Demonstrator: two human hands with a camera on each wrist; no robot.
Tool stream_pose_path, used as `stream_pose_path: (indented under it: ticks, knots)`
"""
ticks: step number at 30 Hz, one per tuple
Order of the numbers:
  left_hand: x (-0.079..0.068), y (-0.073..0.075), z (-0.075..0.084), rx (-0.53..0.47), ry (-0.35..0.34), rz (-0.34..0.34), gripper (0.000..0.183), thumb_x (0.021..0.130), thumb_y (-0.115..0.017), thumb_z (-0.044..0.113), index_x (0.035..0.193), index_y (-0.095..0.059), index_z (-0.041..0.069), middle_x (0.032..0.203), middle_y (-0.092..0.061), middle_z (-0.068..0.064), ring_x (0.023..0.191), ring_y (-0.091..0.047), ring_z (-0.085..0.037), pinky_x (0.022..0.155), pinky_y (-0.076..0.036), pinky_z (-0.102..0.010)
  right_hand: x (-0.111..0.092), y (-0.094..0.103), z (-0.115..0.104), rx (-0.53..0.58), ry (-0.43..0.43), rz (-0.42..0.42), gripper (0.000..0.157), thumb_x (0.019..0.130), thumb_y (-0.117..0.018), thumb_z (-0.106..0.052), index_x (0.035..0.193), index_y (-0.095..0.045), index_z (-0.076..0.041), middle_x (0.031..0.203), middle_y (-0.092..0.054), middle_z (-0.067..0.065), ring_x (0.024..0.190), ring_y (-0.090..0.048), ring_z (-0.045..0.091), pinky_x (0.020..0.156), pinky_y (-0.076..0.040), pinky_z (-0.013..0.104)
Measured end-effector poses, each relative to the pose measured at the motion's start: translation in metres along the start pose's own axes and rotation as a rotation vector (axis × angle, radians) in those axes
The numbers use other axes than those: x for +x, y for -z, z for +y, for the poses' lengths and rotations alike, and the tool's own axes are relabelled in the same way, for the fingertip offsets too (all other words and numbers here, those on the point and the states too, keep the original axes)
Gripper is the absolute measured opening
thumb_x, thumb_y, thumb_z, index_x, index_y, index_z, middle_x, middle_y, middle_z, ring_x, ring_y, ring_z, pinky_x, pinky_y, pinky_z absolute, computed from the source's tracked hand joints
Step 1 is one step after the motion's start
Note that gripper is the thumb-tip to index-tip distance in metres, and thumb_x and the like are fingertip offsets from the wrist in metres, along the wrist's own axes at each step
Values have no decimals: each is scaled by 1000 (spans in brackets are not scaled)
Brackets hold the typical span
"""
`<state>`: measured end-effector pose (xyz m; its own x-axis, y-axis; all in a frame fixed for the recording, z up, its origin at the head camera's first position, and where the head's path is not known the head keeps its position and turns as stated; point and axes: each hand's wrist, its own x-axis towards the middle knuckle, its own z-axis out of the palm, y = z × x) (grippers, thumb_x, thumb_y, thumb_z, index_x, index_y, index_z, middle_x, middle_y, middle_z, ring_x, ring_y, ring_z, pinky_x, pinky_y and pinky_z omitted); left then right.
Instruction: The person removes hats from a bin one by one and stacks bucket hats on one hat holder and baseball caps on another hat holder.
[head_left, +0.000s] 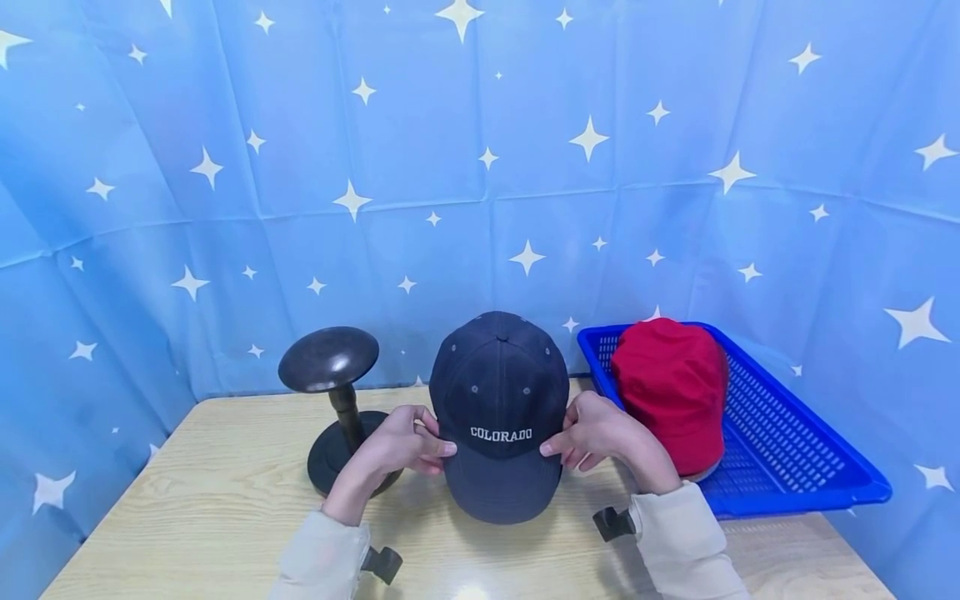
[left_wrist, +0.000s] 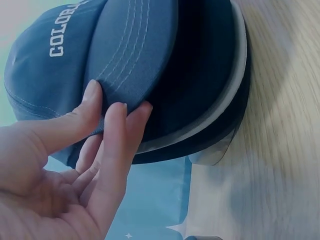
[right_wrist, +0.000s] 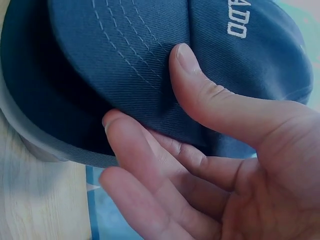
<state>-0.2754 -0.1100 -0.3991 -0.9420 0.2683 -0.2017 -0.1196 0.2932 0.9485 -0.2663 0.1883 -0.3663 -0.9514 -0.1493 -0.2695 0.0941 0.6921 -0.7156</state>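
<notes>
A navy baseball cap (head_left: 501, 383) with white COLORADO lettering is held between both hands, its brim facing me. My left hand (head_left: 408, 442) pinches the cap at the left end of the brim, thumb on top and fingers beneath, as the left wrist view shows of the hand (left_wrist: 85, 150). On the other side, my right hand (head_left: 596, 429) pinches the brim's right end likewise; its thumb (right_wrist: 187, 65) lies on the cloth. Under the cap, the left wrist view shows dark, brim-like layers with a pale edge (left_wrist: 235, 65); what they belong to is partly hidden.
Left of the cap stands a dark hat stand (head_left: 330, 358) with a round top and base. At the right, a blue plastic basket (head_left: 810, 502) has a red hat (head_left: 671, 387) in it. The wooden table (head_left: 210, 483) ends at a blue star-patterned curtain (head_left: 420, 133).
</notes>
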Motion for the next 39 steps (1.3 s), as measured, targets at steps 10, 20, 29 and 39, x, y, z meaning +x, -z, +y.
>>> stream_pose_path:
  ticks: [10,20,29,39]
  knots:
    - [-3,-2,2,34,-12,-6,34,89,-78,1,100,-45,0,79,-65,-11,62,-70,-21,72,-66,-48,1,-1,-1,-49,-20,13,40,79,-91,-21,80,-55,-3,70,-75,11,64,-75,24,62,-64,38]
    - [-2,-1,2,51,-5,-6,34,91,-77,2,99,-45,1,78,-63,-11,63,-71,-21,70,-66,-47,3,-1,-2,-74,-26,32,39,79,-91,-23,75,-57,-4,69,-75,9,69,-77,27,62,-64,36]
    - [0,3,-3,-1,-15,-61,35,90,-77,3,100,-43,2,79,-64,-10,64,-71,-20,73,-66,-48,-2,0,-2,-83,-1,9,39,82,-89,-23,84,-56,-2,69,-74,9,65,-75,23,61,-63,35]
    - [-4,4,2,14,-12,-56,35,90,-79,5,103,-46,0,79,-66,-11,66,-74,-25,73,-66,-49,-4,4,-1,-75,49,-33,38,85,-86,-24,90,-57,0,75,-76,13,66,-75,26,61,-64,37]
